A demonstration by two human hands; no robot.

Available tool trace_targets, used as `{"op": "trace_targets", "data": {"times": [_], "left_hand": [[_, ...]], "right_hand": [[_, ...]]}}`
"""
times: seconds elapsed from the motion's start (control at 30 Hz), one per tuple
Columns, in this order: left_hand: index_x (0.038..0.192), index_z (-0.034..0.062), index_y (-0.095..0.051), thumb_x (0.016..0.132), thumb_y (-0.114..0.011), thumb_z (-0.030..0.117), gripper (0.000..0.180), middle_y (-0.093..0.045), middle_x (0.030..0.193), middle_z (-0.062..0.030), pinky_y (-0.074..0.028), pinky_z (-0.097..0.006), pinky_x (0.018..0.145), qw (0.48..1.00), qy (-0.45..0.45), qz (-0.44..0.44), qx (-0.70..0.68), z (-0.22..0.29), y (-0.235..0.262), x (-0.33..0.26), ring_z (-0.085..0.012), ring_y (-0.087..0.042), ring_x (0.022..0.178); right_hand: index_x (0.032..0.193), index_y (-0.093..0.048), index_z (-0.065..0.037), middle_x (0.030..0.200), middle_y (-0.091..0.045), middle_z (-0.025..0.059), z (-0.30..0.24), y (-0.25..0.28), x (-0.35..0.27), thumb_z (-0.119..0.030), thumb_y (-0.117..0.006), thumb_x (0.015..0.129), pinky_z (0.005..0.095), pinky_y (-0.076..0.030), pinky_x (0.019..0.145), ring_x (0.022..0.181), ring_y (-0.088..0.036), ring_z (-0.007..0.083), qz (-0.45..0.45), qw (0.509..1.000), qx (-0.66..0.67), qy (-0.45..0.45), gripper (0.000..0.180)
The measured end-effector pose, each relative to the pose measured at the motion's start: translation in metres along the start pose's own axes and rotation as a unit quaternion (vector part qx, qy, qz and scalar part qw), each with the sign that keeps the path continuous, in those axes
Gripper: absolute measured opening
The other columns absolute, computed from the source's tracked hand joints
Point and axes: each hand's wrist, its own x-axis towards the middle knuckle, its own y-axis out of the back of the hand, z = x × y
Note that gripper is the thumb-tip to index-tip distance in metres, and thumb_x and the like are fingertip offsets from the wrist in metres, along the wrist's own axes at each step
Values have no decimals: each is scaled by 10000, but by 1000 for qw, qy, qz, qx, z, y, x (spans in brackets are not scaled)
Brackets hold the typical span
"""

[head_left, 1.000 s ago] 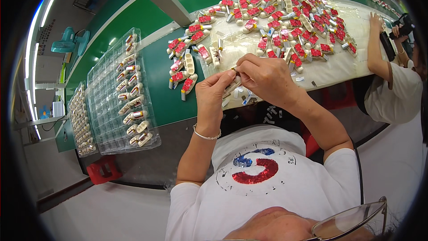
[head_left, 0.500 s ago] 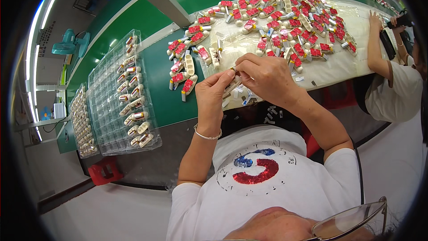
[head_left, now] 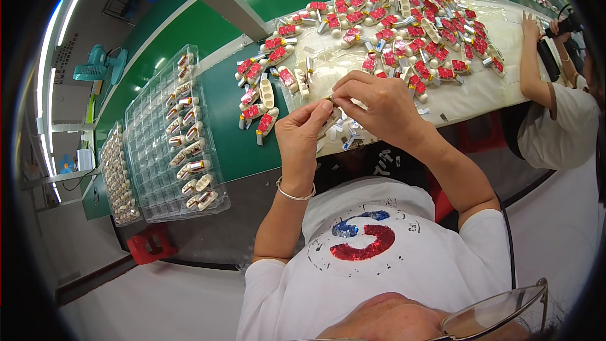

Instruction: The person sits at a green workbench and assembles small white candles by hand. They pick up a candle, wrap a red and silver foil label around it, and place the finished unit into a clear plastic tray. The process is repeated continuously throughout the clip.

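Note:
My left hand (head_left: 302, 131) and my right hand (head_left: 379, 102) meet at the near edge of the work mat. The left thumb and fingers close round a small cream plastic part (head_left: 329, 124), mostly hidden by the fingers. At its upper end, my right thumb and forefinger pinch a tiny dark and yellowish bit too small to name. Just beyond the hands lie a cream casing with a silver cell (head_left: 303, 81) and an open cream casing (head_left: 267, 93). Beside them are similar casings with red film (head_left: 267, 120).
A big pile of red-filmed casings (head_left: 435, 44) covers the far mat. At left stands a clear compartment tray (head_left: 148, 170), partly filled, with a fuller tray (head_left: 117, 177) beyond it. Scraps (head_left: 344, 136) lie near my hands. Another person's arm (head_left: 533, 63) rests at right.
Both hands stay together at almost the same spot, fingers still pinched. Only slight finger movement shows, and the whole view has shifted a little.

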Motion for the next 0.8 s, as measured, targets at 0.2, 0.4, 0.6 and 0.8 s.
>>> {"op": "trace_targets", "data": {"times": [0.2, 0.4, 0.6, 0.8], "left_hand": [[979, -44, -723, 837, -743, 82, 191, -724, 869, -90, -510, -207, 705, 1000, -6, 18, 11, 2, -3, -1, -98, -660, 755], [982, -48, -725, 867, -725, 110, 195, -720, 851, -79, -500, -190, 661, 1000, -20, 12, 4, 1, 0, 1, -77, -645, 725], [981, -42, -721, 837, -746, 89, 196, -723, 864, -89, -513, -206, 703, 1000, 0, 20, -13, -2, -1, 1, -98, -661, 751], [986, -41, -720, 844, -738, 82, 188, -724, 873, -92, -516, -206, 704, 1000, -9, 26, -1, -2, -4, 1, -100, -664, 758]], "right_hand": [[815, -653, -59, 876, -687, 14, -2, -9, 0, -88, -698, 802, 296, -517, 560, 659, -669, 193, 27, 999, -33, -4, 55], [774, -633, -68, 813, -649, 17, -2, -8, 2, -134, -676, 815, 316, -500, 531, 619, -643, 210, 66, 998, 11, 20, 88], [765, -633, -68, 833, -646, 9, -1, -7, 1, -155, -664, 826, 323, -498, 531, 620, -644, 211, 37, 998, -28, 31, 110], [788, -641, -74, 863, -689, -2, 0, -11, 0, -107, -696, 782, 292, -502, 529, 620, -656, 178, 40, 995, -84, 36, 65]]}}
